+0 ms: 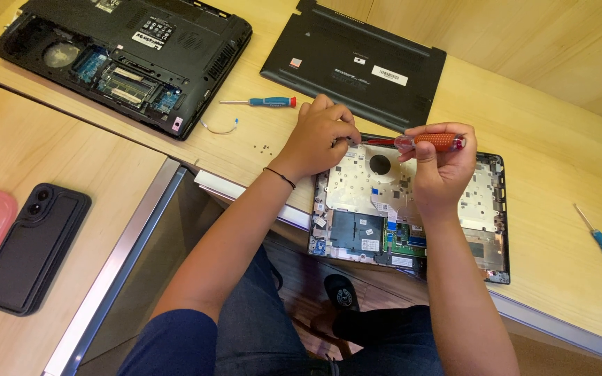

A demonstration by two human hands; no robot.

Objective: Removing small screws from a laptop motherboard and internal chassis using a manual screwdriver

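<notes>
Right hand (442,167) fingers grip the orange screwdriver (428,141); left hand (317,138) fingers pinch its tip.

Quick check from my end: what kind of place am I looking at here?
Most likely an electronics repair bench, perhaps informal. An opened laptop lies with its boards exposed under both hands, a second opened laptop sits at top left, and a removed bottom cover, loose screws and small screwdrivers lie on the wooden desk.
</notes>
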